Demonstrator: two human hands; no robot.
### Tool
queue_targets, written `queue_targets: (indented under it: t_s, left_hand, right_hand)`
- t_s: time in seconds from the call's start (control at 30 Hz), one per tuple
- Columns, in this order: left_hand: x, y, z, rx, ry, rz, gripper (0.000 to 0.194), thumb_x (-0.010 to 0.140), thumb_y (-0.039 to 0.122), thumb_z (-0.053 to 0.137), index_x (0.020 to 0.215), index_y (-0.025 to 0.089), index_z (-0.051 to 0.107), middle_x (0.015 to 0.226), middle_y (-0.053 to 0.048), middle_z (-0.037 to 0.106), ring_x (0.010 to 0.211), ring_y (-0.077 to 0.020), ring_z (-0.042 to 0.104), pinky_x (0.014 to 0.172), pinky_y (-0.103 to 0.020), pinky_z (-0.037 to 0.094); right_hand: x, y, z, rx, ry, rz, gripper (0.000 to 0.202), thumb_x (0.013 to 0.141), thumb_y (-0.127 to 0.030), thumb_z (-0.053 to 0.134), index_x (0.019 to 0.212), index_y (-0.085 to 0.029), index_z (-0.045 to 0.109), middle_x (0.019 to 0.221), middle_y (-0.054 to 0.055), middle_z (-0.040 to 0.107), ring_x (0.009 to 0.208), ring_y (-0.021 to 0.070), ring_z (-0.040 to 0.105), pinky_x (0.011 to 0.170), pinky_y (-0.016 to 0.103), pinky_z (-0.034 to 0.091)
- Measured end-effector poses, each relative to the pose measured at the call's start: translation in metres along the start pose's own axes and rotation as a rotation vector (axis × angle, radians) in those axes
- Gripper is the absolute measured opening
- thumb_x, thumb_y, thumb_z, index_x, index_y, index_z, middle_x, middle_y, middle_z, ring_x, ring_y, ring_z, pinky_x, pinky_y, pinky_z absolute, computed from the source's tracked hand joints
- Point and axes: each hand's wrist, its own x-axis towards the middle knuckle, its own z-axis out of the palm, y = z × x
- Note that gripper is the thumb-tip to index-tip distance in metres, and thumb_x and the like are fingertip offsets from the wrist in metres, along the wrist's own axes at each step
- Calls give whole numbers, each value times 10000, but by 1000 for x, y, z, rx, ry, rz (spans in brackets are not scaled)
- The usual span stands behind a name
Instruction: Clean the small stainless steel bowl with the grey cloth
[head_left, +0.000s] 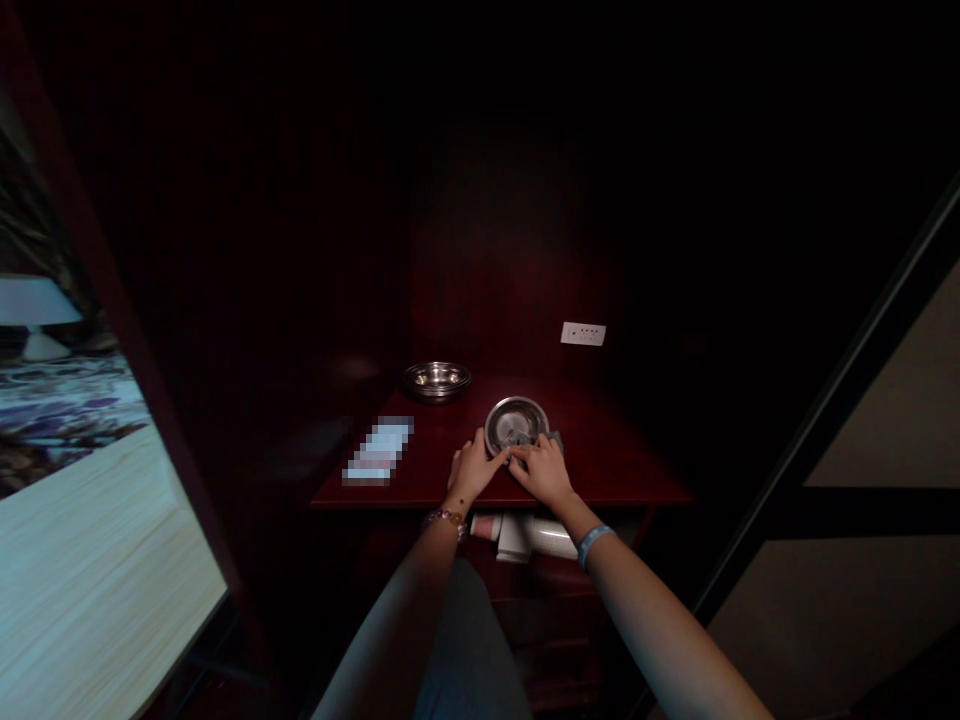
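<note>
A small stainless steel bowl (pixel 516 415) is tilted toward me over the dark red shelf, with its inside facing me. My left hand (pixel 475 466) grips its left rim, the thumb reaching along the near edge. At the near right rim, my right hand (pixel 541 468) presses a grey cloth (pixel 556 440) against the bowl, fingers bent over it. Part of the cloth is hidden under those fingers. Both thumbs come close together at the bowl's near edge. Behind and to the left, a stack of shiny metal bowls (pixel 437 379) sits on the shelf.
The red shelf (pixel 600 480) has a blurred-out flat pale object (pixel 379 450) at its left. A white socket (pixel 583 333) is on the back wall. Paper cups (pixel 553 537) lie on a lower level. Dark side walls flank the shelf; a light wooden tabletop (pixel 97 570) is at left.
</note>
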Motion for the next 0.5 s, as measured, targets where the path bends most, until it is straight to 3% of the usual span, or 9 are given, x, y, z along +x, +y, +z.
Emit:
queue_targets:
  t_s: [0.23, 0.5]
  left_hand:
    - [3, -5, 4, -97, -33, 37, 284, 875, 352, 546, 1125, 220, 523, 839, -30, 710, 845, -183, 675, 797, -282, 440]
    - [12, -19, 17, -352, 101, 127, 368, 894, 313, 494, 1240, 193, 455, 784, -3, 684, 742, -147, 650, 716, -249, 460]
  right_hand:
    - [0, -1, 0, 4, -1, 7, 362, 963, -377, 409, 1227, -310, 648, 1179, 7, 693, 1040, 254, 498, 886, 374, 329]
    - [0, -2, -2, -4, -16, 22, 358, 955, -370, 425, 1230, -316, 647, 1176, 17, 693, 1065, 257, 496, 895, 372, 324]
